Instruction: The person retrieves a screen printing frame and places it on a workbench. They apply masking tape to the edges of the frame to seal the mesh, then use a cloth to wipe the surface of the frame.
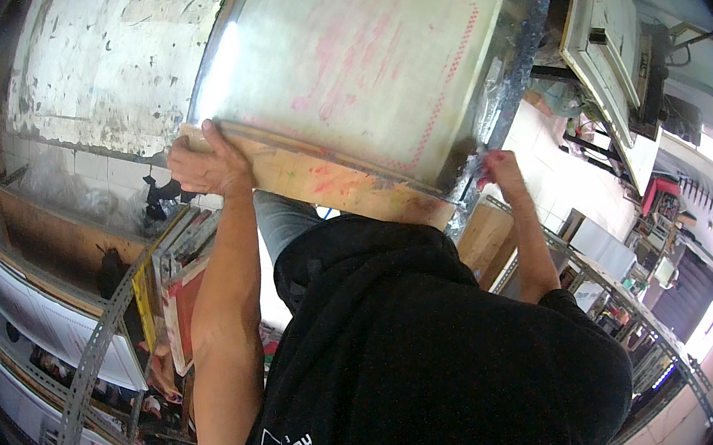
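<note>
In front of my body lies a screen-printing frame (316,174) with a wooden near rail, stained with red and orange ink. Its pale mesh (353,38) carries pink smears and a strip of small red checks along the right side. At the near left corner my left hand (211,162) grips the rail, its thumb on top. My right hand (502,172) is closed by the near right corner, against crumpled clear plastic film (468,182). Something pinkish shows at its fingertips, too small to name.
A paint-spotted white board (114,65) adjoins the frame on the left. Below it stand a metal rack (93,376) and several upright frames (185,303). To the right are another table (608,79) and slotted metal shelving (621,307).
</note>
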`<action>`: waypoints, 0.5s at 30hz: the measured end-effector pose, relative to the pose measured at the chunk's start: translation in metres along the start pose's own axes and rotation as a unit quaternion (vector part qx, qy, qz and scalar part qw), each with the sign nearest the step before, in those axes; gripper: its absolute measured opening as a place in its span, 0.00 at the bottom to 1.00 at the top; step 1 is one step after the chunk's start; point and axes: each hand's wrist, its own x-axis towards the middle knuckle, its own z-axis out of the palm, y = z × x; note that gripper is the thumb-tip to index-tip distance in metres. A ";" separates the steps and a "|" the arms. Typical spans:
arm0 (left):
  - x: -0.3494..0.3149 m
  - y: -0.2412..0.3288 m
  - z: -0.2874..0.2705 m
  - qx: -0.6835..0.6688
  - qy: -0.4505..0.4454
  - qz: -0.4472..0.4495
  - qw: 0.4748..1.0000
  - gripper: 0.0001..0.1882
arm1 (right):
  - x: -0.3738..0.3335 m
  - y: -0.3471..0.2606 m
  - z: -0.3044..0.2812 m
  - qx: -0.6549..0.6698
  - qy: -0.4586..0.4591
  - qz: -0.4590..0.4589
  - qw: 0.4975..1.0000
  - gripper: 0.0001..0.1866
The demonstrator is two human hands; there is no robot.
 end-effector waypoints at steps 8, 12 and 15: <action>0.000 0.003 0.001 0.010 0.004 -0.003 1.000 0.37 | 0.032 -0.047 -0.044 0.356 0.048 -0.067 0.931 0.11; 0.001 0.005 0.000 0.024 -0.018 -0.021 0.999 0.36 | 0.069 -0.054 -0.082 0.448 0.061 -0.086 0.888 0.08; 0.000 0.002 -0.001 0.025 -0.015 -0.019 0.999 0.36 | 0.086 -0.073 -0.096 0.448 0.109 -0.118 0.879 0.09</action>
